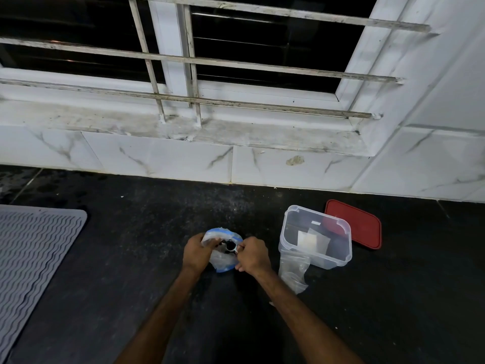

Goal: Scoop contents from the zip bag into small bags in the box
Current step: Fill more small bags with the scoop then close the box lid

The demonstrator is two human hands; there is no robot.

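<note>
A clear zip bag (222, 233) with a blue zip strip stands on the dark counter in the middle. My left hand (196, 252) grips its left rim and holds the mouth apart. My right hand (253, 254) is at the right rim, fingers closed on a small metal scoop (231, 246) whose round cup sits in the bag's mouth. To the right stands a clear plastic box (316, 237) with small clear bags (312, 241) inside it. Another empty clear bag (292, 271) hangs over the box's near-left corner onto the counter.
A red lid (359, 227) lies flat behind the box on the right. A grey ribbed mat (34, 248) covers the counter's left side. A white marble-tiled wall (162, 156) with a barred window rises behind the counter.
</note>
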